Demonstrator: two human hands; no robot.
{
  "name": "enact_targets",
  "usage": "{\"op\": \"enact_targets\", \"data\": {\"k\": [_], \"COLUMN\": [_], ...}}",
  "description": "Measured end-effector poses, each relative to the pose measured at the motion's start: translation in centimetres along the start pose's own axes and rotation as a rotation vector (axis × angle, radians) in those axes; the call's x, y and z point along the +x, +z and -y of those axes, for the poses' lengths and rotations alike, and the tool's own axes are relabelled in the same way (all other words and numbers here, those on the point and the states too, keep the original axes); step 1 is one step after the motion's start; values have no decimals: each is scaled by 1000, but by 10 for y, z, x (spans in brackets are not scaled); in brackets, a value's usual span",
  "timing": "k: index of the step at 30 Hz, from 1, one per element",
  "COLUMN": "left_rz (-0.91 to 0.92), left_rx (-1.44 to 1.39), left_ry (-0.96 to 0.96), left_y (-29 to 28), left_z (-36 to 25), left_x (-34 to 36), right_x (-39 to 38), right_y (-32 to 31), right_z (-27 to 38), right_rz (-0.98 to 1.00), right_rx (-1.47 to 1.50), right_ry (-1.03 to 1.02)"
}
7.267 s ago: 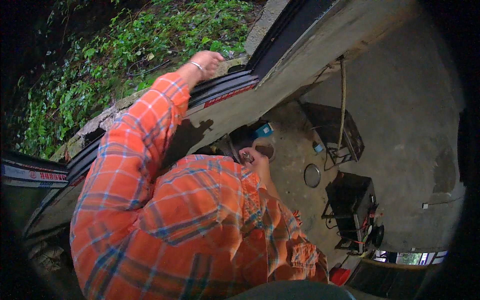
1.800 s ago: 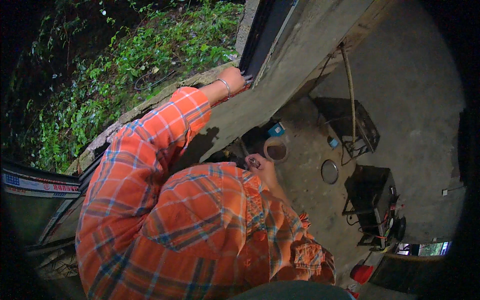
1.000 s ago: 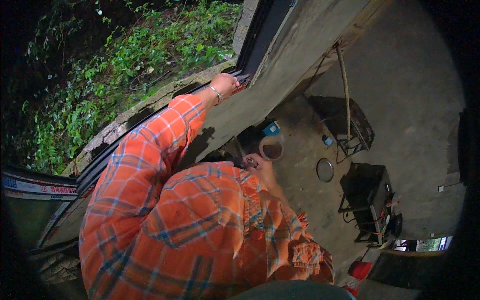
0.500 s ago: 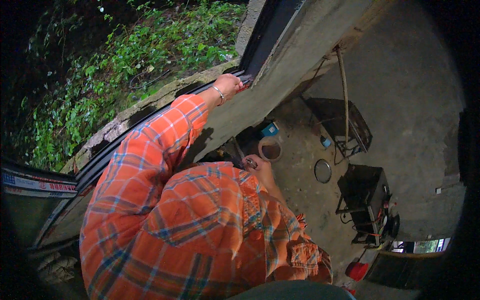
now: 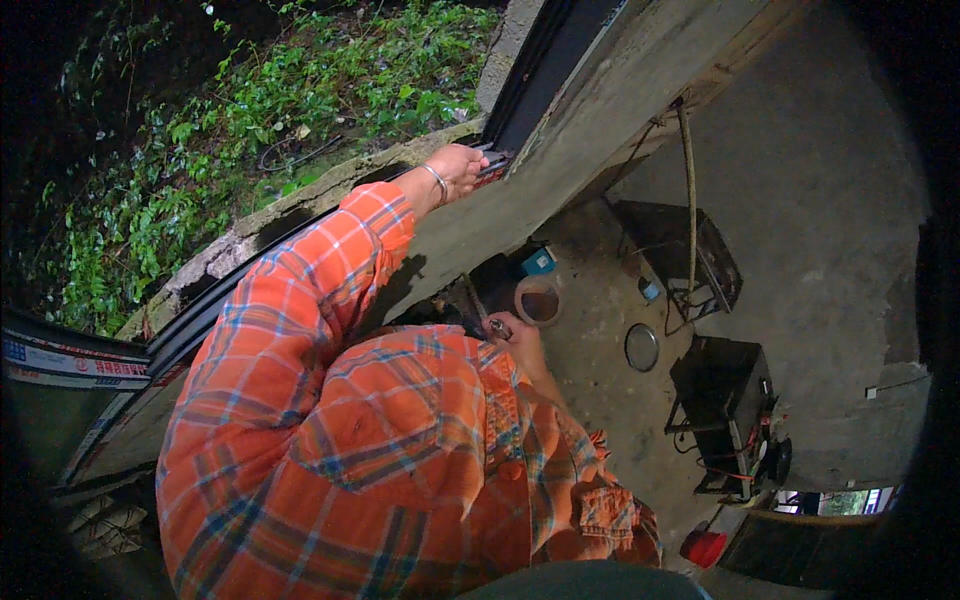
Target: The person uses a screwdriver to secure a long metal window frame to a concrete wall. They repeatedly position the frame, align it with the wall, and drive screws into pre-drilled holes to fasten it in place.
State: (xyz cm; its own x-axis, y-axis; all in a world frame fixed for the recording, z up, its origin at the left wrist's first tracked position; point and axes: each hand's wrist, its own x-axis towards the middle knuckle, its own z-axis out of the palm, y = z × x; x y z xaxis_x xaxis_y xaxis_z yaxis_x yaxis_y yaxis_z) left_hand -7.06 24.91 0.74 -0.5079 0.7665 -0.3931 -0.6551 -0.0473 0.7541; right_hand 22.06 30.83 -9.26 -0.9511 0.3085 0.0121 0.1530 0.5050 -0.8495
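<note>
My left arm, in an orange plaid sleeve, reaches up and across to the corner of a dark window frame. There my left hand, with a metal bangle at the wrist, is closed; its fingertips are at a small thin grey piece in the frame's corner, too small to name. Lower, in front of my body, my right hand has its fingers curled round a small metallic thing. Part of that thing is hidden by the fingers, and its kind is unclear.
Green plants grow beyond the rough sill. Below stand a round bucket, a blue box and a dark metal stand. A round lid-like disc lies on the floor. A rope hangs at the right.
My left hand has turned slightly at the frame's corner, and the grey piece by its fingertips shows more clearly. My right hand stays nearly where it was. The view has shifted a little.
</note>
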Motion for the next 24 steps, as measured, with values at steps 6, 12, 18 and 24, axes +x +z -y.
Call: {"op": "enact_targets", "data": {"k": [6,12,18,24], "left_rz": [-19,-286,-631,-515], "left_rx": [-4,165,1341,1381], "left_ry": [56,508,740,662], "left_y": [1,-63,-85,-78], "left_z": [-17,-65,-53,-38], "left_x": [-11,-54,-40,-36], "right_x": [2,7,9,10], "right_y": [-2,9,9,7], "right_z": [-15,5,6,20], "right_rz": [7,-14,-28,43], "right_rx": [-20,-36,3,30], "right_ry": [-7,-44,-72,44]}}
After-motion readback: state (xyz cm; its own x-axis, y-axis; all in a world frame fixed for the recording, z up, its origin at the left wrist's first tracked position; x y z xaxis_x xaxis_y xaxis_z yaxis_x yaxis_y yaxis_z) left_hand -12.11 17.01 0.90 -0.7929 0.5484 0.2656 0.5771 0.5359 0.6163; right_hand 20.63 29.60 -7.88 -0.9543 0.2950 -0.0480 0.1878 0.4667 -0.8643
